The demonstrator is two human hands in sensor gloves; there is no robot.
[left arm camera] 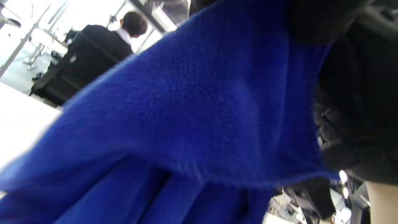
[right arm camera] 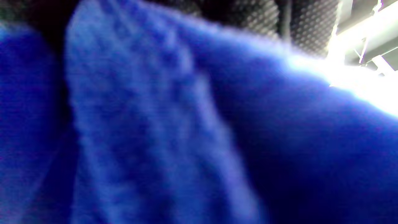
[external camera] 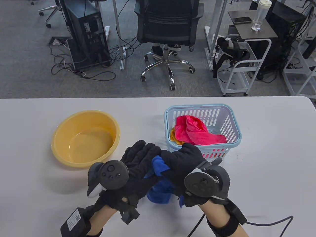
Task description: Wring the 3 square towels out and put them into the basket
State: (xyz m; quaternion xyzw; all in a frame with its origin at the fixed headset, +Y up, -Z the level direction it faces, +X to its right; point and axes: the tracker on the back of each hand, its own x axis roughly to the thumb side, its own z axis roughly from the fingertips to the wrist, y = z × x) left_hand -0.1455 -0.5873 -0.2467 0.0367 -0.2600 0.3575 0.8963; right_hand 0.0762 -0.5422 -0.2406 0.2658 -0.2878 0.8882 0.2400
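Blue towel (external camera: 159, 180) bunched above the table's (external camera: 266, 153) near edge, gripped by both — left hand (external camera: 140, 163) and right hand (external camera: 184, 160) clenched round it. Filling both wrist views with blue pile (left arm camera: 186, 118); only the table view showing the rest. Pink towel (external camera: 195, 130) over an orange one (external camera: 174, 138) in the basket (external camera: 234, 128). Yellow basin (external camera: 85, 138) to the left, a little water inside. Bare tabletop at right.

Table view looks down from above the near edge; both wrist views press close against the blue towel (external camera: 159, 182)

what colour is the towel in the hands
Blue towel; the left wrist view shows it best.
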